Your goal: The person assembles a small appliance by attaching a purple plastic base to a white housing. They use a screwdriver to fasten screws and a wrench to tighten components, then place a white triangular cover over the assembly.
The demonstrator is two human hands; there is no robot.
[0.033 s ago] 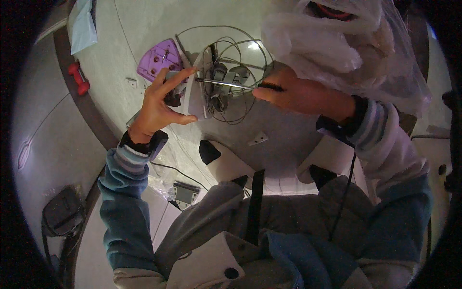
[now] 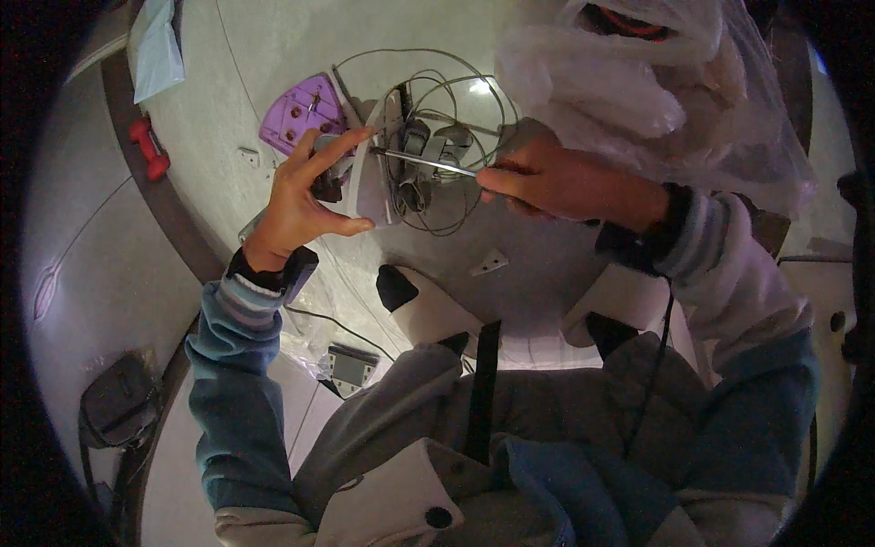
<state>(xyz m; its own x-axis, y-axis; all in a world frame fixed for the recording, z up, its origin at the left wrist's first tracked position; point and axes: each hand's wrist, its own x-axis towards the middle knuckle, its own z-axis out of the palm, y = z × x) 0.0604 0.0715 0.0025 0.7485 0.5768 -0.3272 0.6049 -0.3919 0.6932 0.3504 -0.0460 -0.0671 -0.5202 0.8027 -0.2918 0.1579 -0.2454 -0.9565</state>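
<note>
My left hand (image 2: 299,202) grips a white plate-like piece (image 2: 365,187), thumb at its lower edge and fingers at the upper part. Dark and grey parts sit behind the piece, partly covered by my fingers. A screwdriver (image 2: 430,161) is closed in my right hand (image 2: 576,190), its handle mostly hidden by the fingers. Its metal shaft runs left, and the tip meets the right face of the white piece near the top. A loop of thin grey cable (image 2: 415,51) lies beyond, around dark grey parts.
A purple plate with round holes (image 2: 296,111) lies just past my left hand. Clear plastic bags (image 2: 629,100) fill the far right. On the left are a red dumbbell (image 2: 148,149) and a grey bag (image 2: 118,401). A power strip (image 2: 351,366) sits by my legs.
My right hand has turned and dipped slightly around the screwdriver, tilting the shaft a little. My left hand and the white piece stay in place.
</note>
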